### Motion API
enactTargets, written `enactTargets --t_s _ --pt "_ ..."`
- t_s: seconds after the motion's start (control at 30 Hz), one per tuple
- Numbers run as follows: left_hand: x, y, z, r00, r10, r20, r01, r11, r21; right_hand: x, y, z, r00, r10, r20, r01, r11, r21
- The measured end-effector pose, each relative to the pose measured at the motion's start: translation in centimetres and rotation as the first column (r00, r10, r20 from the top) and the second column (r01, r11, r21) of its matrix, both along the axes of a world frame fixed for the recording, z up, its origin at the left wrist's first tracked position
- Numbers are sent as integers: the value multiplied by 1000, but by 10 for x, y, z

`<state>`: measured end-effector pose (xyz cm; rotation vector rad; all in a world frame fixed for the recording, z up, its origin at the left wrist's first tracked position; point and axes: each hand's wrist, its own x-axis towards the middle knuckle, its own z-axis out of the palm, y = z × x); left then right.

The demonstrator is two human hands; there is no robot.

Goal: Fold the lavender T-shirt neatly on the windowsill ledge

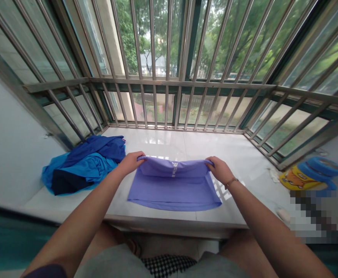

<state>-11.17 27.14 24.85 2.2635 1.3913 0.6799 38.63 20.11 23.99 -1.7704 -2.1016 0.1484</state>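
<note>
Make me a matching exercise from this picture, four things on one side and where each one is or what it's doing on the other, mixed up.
Things:
1. purple garment
2. blue clothes pile
3. yellow and blue toy
4. left hand

Descriptions:
A. far right of the ledge
B. gripping a folded edge
C. heaped at the left of the ledge
D. spread in the middle, top edge lifted

Pairs: 1-D, 2-C, 3-A, 4-B
</note>
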Motion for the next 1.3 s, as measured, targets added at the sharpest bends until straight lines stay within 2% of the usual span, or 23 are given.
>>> enactTargets --t_s 0.13,0.23,0.33,0.43,0.57,0.7,0.83,0.93,1.03,1.13,1.3 --pt "16 55 19 995 93 -21 -93 995 24 -7 55 17 996 -78 35 78 997 -1" --pt "26 83 20 990 137 -28 -136 990 39 -11 85 18 991 -119 61 119 993 -9" --pt "29 93 14 986 164 -34 -163 986 32 -13 98 15 989 -129 76 131 991 -16" --pt "26 88 8 985 170 -28 -169 985 28 -13 96 11 991 -113 75 113 994 -5" --pt "16 63 4 991 134 -15 -134 991 26 -12 72 8 997 -56 56 54 998 27" --pt "0 22 -6 998 67 -13 -66 995 72 -9 28 -2 1000 16 25 -18 998 63" --pt "-17 -34 -32 999 -23 -29 27 987 157 -4 -31 -27 988 153 -22 -149 980 133" --pt "-25 -78 -57 992 -94 -84 107 980 167 -2 -72 -50 974 223 42 -227 968 108" --pt "-31 -111 -81 982 -116 -149 138 979 151 -4 -100 -70 961 250 118 -260 962 79" --pt "-34 -129 -98 980 -103 -173 127 983 135 -4 -117 -84 961 245 127 -258 962 94" --pt "-39 -141 -116 982 -72 -174 96 987 129 -2 -136 -95 974 205 99 -217 968 129"
